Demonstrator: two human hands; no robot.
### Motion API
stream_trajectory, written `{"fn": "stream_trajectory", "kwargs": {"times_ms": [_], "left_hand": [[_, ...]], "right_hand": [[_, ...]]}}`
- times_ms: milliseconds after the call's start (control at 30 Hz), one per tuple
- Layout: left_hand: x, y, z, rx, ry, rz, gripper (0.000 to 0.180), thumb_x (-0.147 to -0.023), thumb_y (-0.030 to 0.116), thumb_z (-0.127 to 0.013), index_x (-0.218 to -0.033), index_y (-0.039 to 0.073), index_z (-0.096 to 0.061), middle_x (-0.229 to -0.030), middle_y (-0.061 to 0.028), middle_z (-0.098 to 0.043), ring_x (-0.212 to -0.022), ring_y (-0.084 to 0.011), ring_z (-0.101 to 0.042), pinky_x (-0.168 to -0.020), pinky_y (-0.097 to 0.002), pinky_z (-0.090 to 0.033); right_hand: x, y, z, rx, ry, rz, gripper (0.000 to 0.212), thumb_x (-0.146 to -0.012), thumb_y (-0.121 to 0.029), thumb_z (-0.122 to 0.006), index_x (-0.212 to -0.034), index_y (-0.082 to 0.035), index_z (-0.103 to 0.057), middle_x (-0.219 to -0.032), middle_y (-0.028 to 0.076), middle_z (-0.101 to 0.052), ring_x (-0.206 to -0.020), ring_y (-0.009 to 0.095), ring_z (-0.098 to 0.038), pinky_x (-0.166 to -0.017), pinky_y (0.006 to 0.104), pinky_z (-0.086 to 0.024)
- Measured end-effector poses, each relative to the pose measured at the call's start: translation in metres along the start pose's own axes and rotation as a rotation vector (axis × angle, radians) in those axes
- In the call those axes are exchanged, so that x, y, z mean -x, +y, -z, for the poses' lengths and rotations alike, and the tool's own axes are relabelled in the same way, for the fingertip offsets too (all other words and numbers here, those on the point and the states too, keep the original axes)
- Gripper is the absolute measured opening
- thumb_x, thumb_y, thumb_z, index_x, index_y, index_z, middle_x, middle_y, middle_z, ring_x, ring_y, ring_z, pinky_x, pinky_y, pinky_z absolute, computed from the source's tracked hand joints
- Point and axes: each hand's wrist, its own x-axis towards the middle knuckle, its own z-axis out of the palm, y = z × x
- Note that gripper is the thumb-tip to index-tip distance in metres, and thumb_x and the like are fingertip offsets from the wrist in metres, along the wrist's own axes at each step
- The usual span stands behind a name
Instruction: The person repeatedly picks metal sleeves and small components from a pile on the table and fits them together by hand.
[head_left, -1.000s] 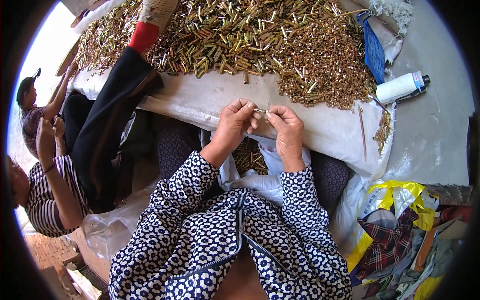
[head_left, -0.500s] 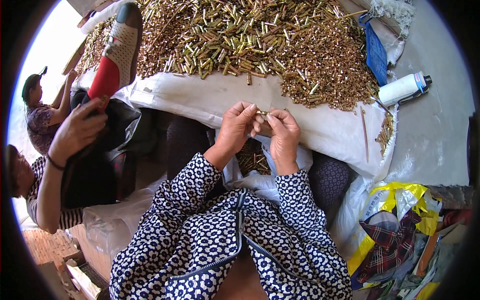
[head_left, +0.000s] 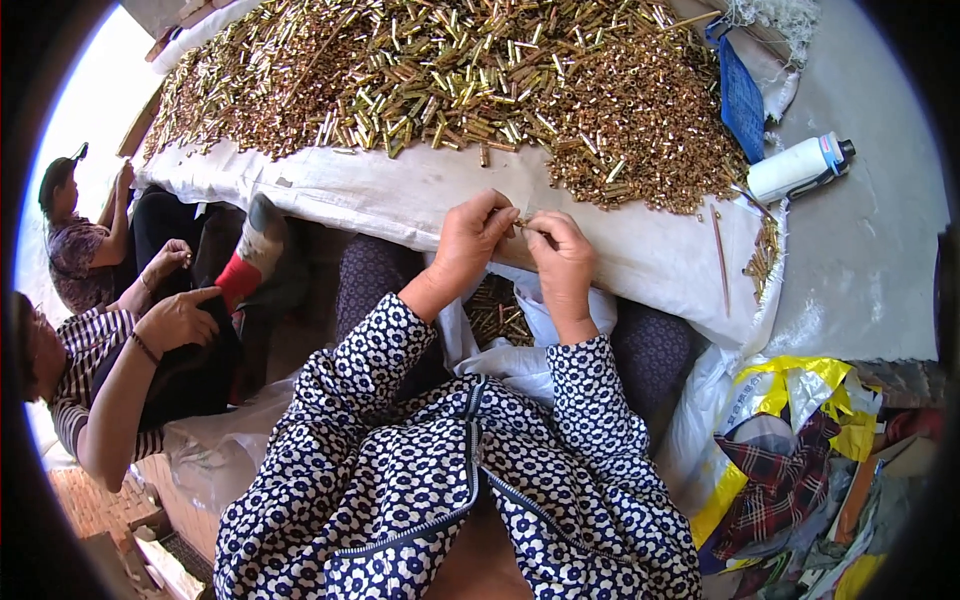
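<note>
While both hands meet fingertip to fingertip, the left hand (head_left: 470, 232) is pinched nearly closed, thumb against forefinger, and the right hand (head_left: 565, 255) is drawn into a similar tight pinch. Between them sits a tiny brass-coloured metal piece (head_left: 519, 227), mostly hidden by the fingers, so its full shape cannot be told.

Beyond the grip, printing shows on a yellow-and-white plastic bag (head_left: 768, 372) at the right: a short row of dark characters, bent by the crumpled film. A white cylindrical bottle (head_left: 785, 175) with a black cap carries a blue band and a small pinkish mark too small to read.

Both wrists lift from navy-and-white flower-patterned sleeves (head_left: 385, 340). The left forearm slants up and to the right; the right one rises more steeply, leaning a little left. The hands hang just before the near edge of a whitish cloth sheet (head_left: 390, 195), above an open white sack (head_left: 510, 365) between the knees, which holds more metal pieces.

Farther off on the sheet spreads a broad heap of gold and copper-coloured small metal tubes (head_left: 450, 85). At the left, a co-worker in a striped top (head_left: 85, 345) sits with one hand near a red-and-grey sock.
</note>
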Motion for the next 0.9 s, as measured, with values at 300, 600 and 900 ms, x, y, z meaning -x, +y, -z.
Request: {"fn": "stream_trajectory", "kwargs": {"times_ms": [300,600,900], "left_hand": [[-0.003,0.006,-0.024,-0.938,-0.123,-0.466,0.011,-0.073,0.008,-0.052,-0.081,0.006,-0.046,-0.072,-0.0126,-0.054,-0.064,-0.0316,-0.059,-0.053,-0.0392,-0.047],[-0.034,-0.007,0.02,-0.272,0.152,-0.211,0.015,-0.081,0.003,-0.048,-0.096,0.003,-0.051,-0.076,-0.0137,-0.056,-0.063,-0.0288,-0.056,-0.056,-0.0349,-0.047],[-0.079,-0.011,0.054,-0.988,-0.164,-0.579,0.009,-0.075,0.006,-0.048,-0.083,0.004,-0.052,-0.086,-0.0129,-0.049,-0.074,-0.03,-0.056,-0.063,-0.0389,-0.046]], "right_hand": [[-0.024,0.003,0.044,0.911,0.1,0.202,0.017,-0.068,-0.002,-0.061,-0.083,-0.005,-0.055,-0.093,0.01,-0.056,-0.088,0.028,-0.054,-0.076,0.0368,-0.046],[-0.036,0.016,0.054,1.164,0.051,0.201,0.009,-0.074,-0.005,-0.057,-0.083,-0.005,-0.057,-0.09,0.01,-0.057,-0.083,0.028,-0.055,-0.072,0.0365,-0.046],[-0.033,0.015,0.05,1.088,0.049,0.269,0.008,-0.075,-0.003,-0.055,-0.082,-0.004,-0.057,-0.086,0.011,-0.058,-0.08,0.028,-0.056,-0.068,0.0365,-0.047]]}}
